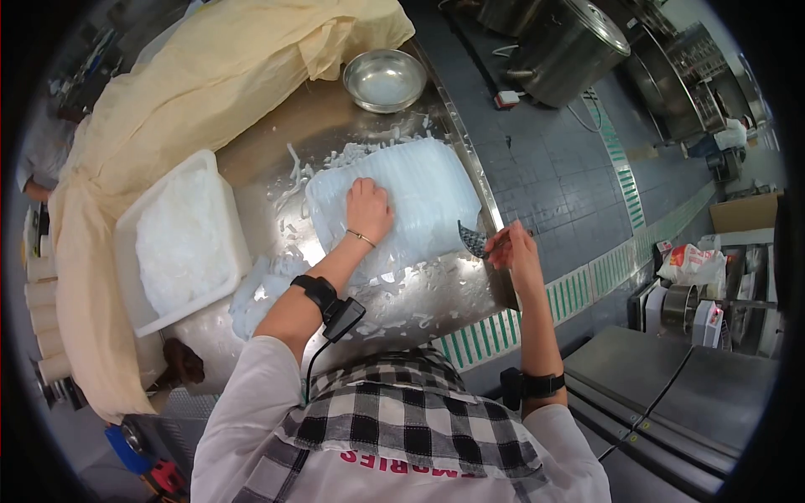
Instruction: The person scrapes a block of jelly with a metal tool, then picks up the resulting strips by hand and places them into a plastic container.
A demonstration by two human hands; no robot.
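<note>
A large, pale, translucent block (pixel 423 189) lies on the wet metal table (pixel 402 314). My left hand (pixel 369 210) rests on top of the block near its left side, with its fingers curled under. Just off the block's right edge, my right hand (pixel 513 249) holds a dark, perforated scraper (pixel 473 240), whose curved end points toward the block. Loose pale shreds lie around the block, and a softer pale heap (pixel 267 289) sits by my left forearm.
A white tub (pixel 236 230) of pale shreds stands at left, beside a beige cloth (pixel 201 63). A metal bowl (pixel 384 81) sits at the table's far end. Large steel pots (pixel 566 54) stand beyond the table's right edge. Other people are partly visible at both sides.
</note>
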